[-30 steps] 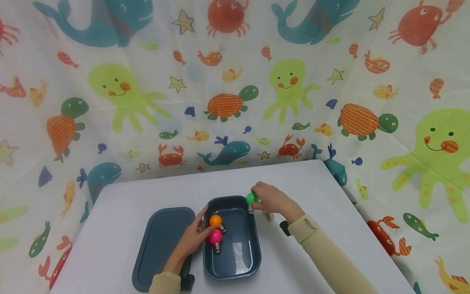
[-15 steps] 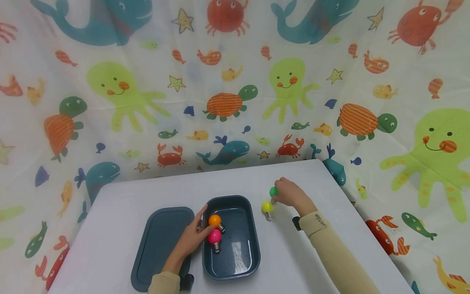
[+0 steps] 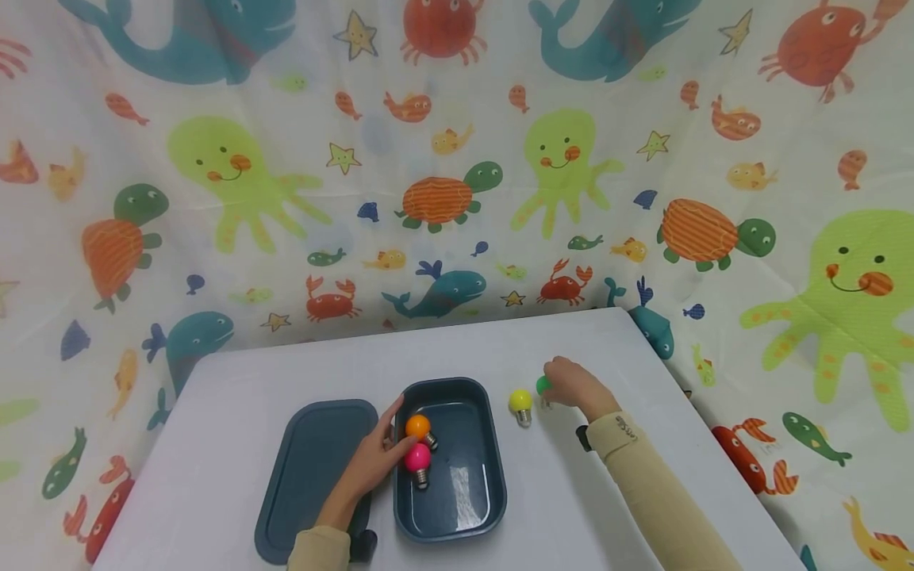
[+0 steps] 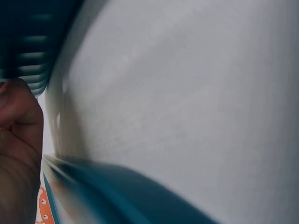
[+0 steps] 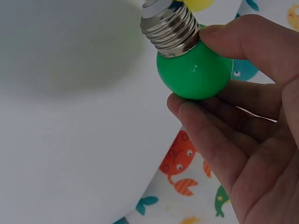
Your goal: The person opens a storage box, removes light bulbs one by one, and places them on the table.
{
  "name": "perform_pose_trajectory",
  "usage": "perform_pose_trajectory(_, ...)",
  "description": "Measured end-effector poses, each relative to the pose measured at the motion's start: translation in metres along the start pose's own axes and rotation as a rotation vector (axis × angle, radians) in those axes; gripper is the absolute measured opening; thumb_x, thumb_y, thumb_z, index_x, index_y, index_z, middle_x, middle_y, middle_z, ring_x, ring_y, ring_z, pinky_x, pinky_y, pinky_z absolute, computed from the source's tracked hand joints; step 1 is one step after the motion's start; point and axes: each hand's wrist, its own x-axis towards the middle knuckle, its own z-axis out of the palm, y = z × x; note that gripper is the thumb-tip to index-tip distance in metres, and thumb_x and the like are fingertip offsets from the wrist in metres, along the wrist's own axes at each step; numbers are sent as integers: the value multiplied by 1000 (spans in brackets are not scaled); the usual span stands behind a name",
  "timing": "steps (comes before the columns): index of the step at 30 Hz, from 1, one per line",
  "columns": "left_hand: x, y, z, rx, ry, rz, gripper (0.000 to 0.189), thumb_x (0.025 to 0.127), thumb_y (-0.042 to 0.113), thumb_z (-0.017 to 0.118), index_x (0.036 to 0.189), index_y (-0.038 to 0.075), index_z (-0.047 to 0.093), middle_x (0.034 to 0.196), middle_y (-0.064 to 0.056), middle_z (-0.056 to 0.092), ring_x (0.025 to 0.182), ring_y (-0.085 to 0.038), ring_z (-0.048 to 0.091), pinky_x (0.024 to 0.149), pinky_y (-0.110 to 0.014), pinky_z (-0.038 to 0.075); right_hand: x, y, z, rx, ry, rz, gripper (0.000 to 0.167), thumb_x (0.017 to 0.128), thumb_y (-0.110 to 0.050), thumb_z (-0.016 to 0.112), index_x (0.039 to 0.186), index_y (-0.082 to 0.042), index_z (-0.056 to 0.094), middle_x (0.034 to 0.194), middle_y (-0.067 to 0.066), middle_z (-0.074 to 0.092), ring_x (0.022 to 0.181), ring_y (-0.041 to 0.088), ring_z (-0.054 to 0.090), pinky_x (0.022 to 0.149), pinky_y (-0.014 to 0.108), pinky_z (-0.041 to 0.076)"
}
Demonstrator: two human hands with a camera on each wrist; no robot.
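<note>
And away we swing the green bulb (image 3: 543, 385) from the box (image 3: 460, 507) to two o'clock, our right hand (image 3: 577, 390) pinching it! The yellow bulb (image 3: 520, 401), uncovered now, sits between on the desk (image 3: 546, 511); our left hand (image 3: 371, 458) grips the box's wall at ten.

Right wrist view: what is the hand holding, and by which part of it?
The right hand pinches a green bulb by its round globe, between thumb and fingertips, the thumb close to the metal screw base.

Glossy green bulb (image 5: 194, 72) with shiny, ridged metal base (image 5: 170, 31)
</note>
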Motion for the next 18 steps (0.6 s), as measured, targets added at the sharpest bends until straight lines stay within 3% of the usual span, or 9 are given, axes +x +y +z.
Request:
perform_pose_trajectory(12,0,0,-1,17,6,10,79,87,51,67,154,38,27,71,-5,41,56,-18,39,53,-27,31,4,2,14,-7,-53,-2,23,83,-10,77,100,-1,64,89,7,55,78,21,50,75,35,48)
perform_pose_trajectory(18,-1,1,0,21,12,9,79,87,50,68,154,38,27,86,-8,51,61,-19,40,56,-29,33,4,2,21,-13,-58,-17,23,83,-8,77,100,-1,64,90,7,55,78,20,50,76,35,48)
